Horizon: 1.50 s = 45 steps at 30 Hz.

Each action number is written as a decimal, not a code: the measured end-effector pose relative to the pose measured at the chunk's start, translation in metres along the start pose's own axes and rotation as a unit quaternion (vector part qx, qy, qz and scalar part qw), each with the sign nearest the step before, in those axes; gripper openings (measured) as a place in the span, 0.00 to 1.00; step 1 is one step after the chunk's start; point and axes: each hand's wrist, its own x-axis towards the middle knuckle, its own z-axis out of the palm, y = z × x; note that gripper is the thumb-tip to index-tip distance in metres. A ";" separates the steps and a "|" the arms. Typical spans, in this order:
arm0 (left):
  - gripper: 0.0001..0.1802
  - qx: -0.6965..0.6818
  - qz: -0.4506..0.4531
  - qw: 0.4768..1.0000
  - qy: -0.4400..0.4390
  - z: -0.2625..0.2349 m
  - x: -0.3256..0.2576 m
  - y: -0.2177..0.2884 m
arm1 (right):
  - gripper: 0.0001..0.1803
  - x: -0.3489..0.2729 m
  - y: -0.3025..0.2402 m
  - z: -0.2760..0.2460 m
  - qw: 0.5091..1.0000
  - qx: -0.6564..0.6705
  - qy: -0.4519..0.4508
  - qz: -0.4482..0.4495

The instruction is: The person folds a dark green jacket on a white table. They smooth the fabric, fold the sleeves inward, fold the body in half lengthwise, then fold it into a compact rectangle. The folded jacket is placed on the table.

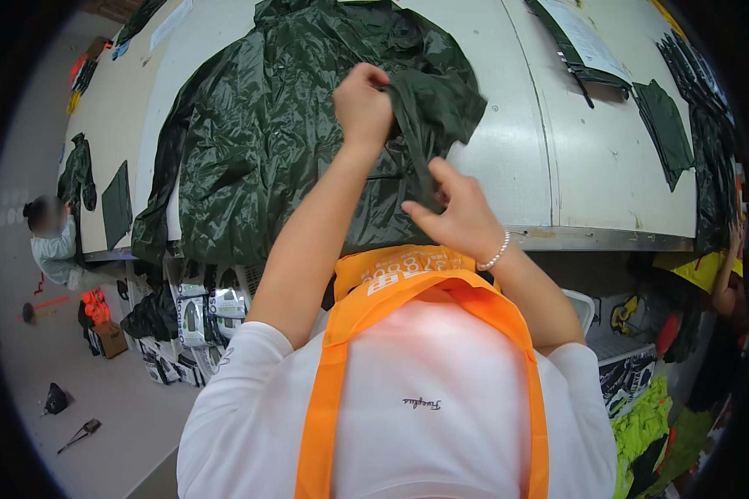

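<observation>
Folding or gathering a dark green raincoat (258, 141) spread on the white table (516, 158), judging by the head view. Left hand (363, 104) raised above the raincoat's middle, closed into a fist around a bunched flap of the green fabric (437, 104), lifting it clear of the rest. Right hand (462, 218) lower, near the table's front edge, thumb and fingers pinching a narrow twisted strip of the same fabric hanging down from the lifted flap. Hands near each other, not touching, fabric stretched between them. Raincoat body lying flat, crumpled, one sleeve draped over the table's near-left edge. Probably mid-step: flap picked up, not yet laid down or smoothed. Next move likely calls for keeping both grips firm, pulling the strip straight, and bringing the flap down square onto the raincoat body without dragging the rest off the edge; slick fabric, likely to slip. Orange apron straps (366, 333) over a white shirt filling the lower frame. Right of the raincoat on the table: cut dark green pieces (664, 125) and a sheet of paper (587, 37) on another green piece. Far left of the raincoat, past the table end, another person (54, 241) at a second table. Under the table, below the raincoat: packaged goods (200, 312) stacked; yellow-green fabric (641, 424) piled lower right.
</observation>
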 end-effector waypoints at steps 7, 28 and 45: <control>0.11 -0.181 0.061 0.903 -0.385 -0.030 -0.100 0.103 | 0.09 0.026 0.078 -0.102 0.911 -0.016 0.405 -0.078; 0.15 0.077 0.296 0.946 -0.111 -0.054 -0.054 0.100 | 0.11 -0.039 0.013 -0.086 0.924 -0.157 0.333 -0.105; 0.12 0.010 0.361 0.907 -0.216 -0.038 -0.088 0.088 | 0.09 -0.046 -0.004 -0.072 0.978 0.081 0.183 0.061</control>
